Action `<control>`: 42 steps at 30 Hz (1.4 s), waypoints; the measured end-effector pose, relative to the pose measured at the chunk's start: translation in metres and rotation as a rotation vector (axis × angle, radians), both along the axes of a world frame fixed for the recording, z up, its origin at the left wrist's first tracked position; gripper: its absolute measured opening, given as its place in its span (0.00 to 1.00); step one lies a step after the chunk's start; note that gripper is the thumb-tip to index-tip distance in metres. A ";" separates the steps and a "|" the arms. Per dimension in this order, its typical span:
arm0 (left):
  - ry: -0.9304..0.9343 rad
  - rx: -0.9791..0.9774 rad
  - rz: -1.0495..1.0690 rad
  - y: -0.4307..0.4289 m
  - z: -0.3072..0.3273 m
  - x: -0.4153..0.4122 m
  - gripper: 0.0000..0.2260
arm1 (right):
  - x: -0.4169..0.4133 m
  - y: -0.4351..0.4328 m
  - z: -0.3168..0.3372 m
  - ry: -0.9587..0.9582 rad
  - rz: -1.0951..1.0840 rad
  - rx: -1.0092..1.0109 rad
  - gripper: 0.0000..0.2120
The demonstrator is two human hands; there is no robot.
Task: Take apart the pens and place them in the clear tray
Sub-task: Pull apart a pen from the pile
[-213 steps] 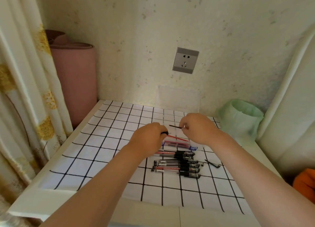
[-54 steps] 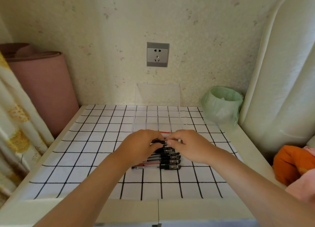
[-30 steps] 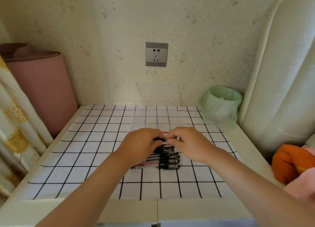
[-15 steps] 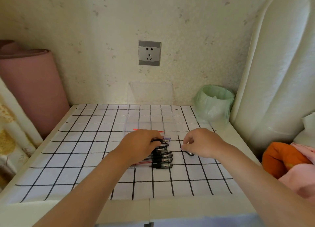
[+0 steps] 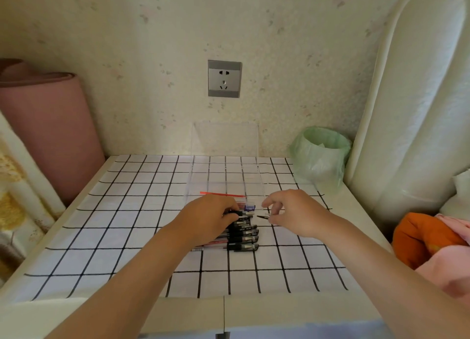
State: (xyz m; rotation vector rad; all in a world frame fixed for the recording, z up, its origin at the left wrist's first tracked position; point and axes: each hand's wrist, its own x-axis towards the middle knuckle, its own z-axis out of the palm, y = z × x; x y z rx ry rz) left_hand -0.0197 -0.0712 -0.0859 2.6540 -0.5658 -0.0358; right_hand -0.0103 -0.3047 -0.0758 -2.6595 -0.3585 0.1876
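Note:
Several black-capped pens lie in a row on the checked cloth, just in front of the clear tray. A thin red refill and a blue cap lie at the tray's near end. My left hand grips a black pen part over the top of the row. To its right, my right hand pinches a small dark pen piece between thumb and fingers, a little above the cloth.
A clear lid leans on the wall behind the tray. A green-lined bin stands at the back right, a pink roll at the left, and orange and pink cloth at the right edge.
My right hand has drawn away to the right from my left hand and now holds a small dark piece. My left hand stays over the pens.

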 end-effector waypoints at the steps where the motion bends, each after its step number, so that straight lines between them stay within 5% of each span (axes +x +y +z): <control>1: -0.011 0.004 -0.001 0.002 0.000 0.000 0.08 | -0.001 0.003 0.000 -0.009 0.020 0.047 0.10; 29: 0.043 -0.182 -0.010 0.028 0.005 -0.002 0.09 | -0.005 0.055 -0.001 -0.116 0.155 0.184 0.09; 37: -0.016 -0.269 -0.046 0.043 0.010 -0.002 0.10 | -0.004 0.074 -0.003 0.034 0.107 0.316 0.09; 42: -0.064 -0.306 0.033 0.051 0.009 0.010 0.08 | 0.004 0.087 -0.001 -0.116 0.071 0.286 0.09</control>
